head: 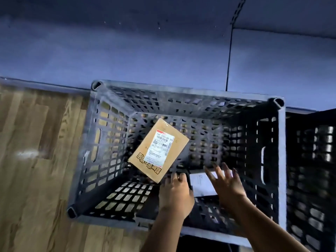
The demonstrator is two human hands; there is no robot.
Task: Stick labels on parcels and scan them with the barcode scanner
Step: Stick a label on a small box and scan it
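The brown parcel [158,150] already wears its white printed label [161,147] on the upper face, so for this one the sticking step looks done. It sits tilted inside the black slotted crate [281,160], toward the crate's middle-left; I cannot tell whether it lies on the bottom or is in the air. No barcode scanner is in view, so whether this parcel was scanned cannot be read here, though its being in the crate suggests it is finished with. At 5 o'clock from the parcel, the left hand [175,194] reaches over the near rim with its fingers curled just beside the parcel's lower corner; whether it pinches that corner or is clear of it I cannot tell. At 4 o'clock, the right hand [228,183] is released, fingers spread, holding nothing, above a flat white packet [201,185] that lies in the crate; no full label can be made out on it. Further out, a second black crate [312,179] stands at 3 o'clock, wooden floor [36,160] at 9 o'clock, and a blue wall [145,51] at 12 o'clock.
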